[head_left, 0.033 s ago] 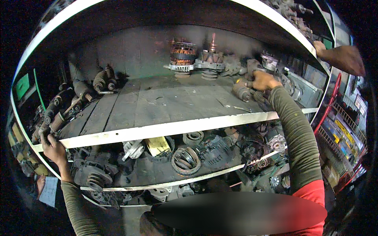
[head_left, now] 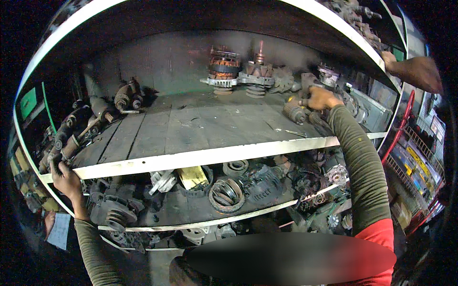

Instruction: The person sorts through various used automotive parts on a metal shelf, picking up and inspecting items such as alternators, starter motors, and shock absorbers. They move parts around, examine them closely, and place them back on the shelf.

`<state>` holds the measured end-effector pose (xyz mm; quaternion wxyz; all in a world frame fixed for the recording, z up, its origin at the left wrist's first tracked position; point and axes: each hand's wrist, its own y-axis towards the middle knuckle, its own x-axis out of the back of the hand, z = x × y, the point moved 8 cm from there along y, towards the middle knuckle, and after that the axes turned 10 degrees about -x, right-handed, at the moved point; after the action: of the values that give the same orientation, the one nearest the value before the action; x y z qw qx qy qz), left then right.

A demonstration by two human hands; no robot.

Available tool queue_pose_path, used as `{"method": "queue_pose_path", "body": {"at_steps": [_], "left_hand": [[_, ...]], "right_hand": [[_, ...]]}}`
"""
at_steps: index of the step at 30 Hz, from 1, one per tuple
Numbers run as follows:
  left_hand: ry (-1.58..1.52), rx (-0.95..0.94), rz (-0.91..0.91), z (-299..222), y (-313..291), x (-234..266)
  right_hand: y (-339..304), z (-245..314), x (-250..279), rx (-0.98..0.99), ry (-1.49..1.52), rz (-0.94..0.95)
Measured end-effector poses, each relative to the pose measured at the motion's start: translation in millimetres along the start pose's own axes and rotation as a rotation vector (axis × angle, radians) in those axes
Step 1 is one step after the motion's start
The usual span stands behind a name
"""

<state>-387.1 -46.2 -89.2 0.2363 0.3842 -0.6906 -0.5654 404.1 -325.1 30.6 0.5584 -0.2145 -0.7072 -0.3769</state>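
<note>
My left hand (head_left: 67,182) grips the white front edge of the shelf (head_left: 191,161) at its left corner, its fingertips close to a greasy cylindrical part (head_left: 70,147). Reaching over the boards on the right side, my right hand (head_left: 324,99) has its fingers curled onto a dark cylindrical motor part (head_left: 296,112) with a yellow mark. What lies under the fingertips is partly hidden. Behind and beside that hand are other greasy metal parts (head_left: 329,76). An alternator with copper windings (head_left: 224,69) and a rotor with a pulley (head_left: 257,76) stand at the back middle.
Another person's hand (head_left: 391,64) rests on the shelf frame at upper right. Armatures (head_left: 126,97) lie at the left. The lower shelf holds a ring-shaped part (head_left: 227,196), a black housing (head_left: 262,183) and a yellow box (head_left: 193,178). A red rail (head_left: 405,114) stands at far right.
</note>
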Motion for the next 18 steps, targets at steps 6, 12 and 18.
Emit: {"method": "queue_pose_path", "body": {"at_steps": [6,12,18], "left_hand": [[0.009,0.220,0.015,7.5,-5.0,-7.6],[-0.124,-0.009,-0.140,-32.7,1.2,1.2],[-0.090,0.006,-0.140,-50.2,9.8,13.0]], "right_hand": [[19.6,14.2,22.8,0.008,0.019,-0.077],[-14.2,225.0,69.1,0.359,0.154,-0.280],[-113.1,491.8,105.0,0.948,0.455,-0.171]]}}
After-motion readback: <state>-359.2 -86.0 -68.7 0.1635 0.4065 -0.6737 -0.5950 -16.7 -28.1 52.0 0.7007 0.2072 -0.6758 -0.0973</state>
